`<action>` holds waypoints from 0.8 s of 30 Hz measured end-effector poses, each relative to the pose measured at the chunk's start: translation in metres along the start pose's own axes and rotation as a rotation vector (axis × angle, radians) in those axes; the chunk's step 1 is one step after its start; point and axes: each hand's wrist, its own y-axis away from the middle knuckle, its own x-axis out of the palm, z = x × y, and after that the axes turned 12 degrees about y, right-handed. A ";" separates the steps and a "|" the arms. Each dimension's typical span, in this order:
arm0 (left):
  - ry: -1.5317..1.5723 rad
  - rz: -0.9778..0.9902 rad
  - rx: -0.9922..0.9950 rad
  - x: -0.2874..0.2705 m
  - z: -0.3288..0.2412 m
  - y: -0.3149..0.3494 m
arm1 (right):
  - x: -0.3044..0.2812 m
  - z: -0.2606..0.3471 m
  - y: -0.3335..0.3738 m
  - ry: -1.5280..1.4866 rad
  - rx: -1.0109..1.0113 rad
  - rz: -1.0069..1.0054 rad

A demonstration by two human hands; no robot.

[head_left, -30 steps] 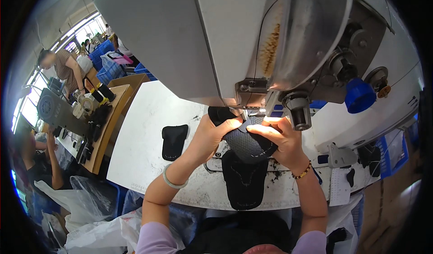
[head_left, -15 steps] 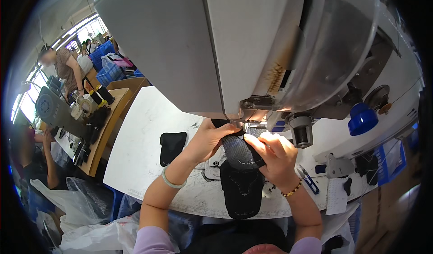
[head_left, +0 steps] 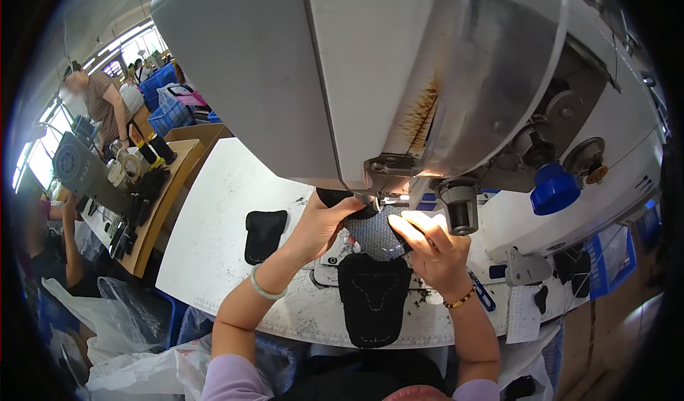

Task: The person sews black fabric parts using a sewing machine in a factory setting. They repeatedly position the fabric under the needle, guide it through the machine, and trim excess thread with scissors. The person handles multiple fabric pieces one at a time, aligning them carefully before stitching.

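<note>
Under the head of a large white sewing machine (head_left: 249,66) lies a dark piece of textured fabric (head_left: 375,234) with a stitched lower edge. Its upper end is hidden beneath the machine's presser foot area. My left hand (head_left: 318,223) pinches the piece's left side, thumb pointing at the needle. On the other side, my right hand (head_left: 434,250) grips the right edge between thumb and fingers. Just below, a black padded piece (head_left: 375,305) with pale curved stitching lies flat on the white table (head_left: 203,237). Another black padded piece (head_left: 265,235) rests left of my left hand.
Blue-handled thread snips (head_left: 484,295) lie right of my right wrist, near a white paper sheet (head_left: 524,314). A blue thread knob (head_left: 556,188) hangs at the machine's right. Plastic bags (head_left: 153,365) crowd the table's lower left. Two people work at left, beside another machine (head_left: 85,173).
The textured piece has turned and shifted under the machine, so its lower edge sits higher, away from the padded piece below. Both hands still hold it. The whole view has shifted slightly.
</note>
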 end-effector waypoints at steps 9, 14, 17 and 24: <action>-0.143 0.065 0.030 -0.009 0.005 0.008 | -0.010 0.001 -0.013 0.033 -0.074 -0.036; -0.110 0.039 0.098 -0.002 0.010 0.012 | -0.010 -0.002 -0.007 0.064 -0.056 -0.035; -0.130 0.021 0.128 0.003 0.012 0.015 | -0.008 -0.004 -0.010 0.039 -0.013 -0.104; -0.258 -0.079 0.193 0.010 0.014 0.024 | -0.007 0.005 -0.017 -0.181 0.265 -0.095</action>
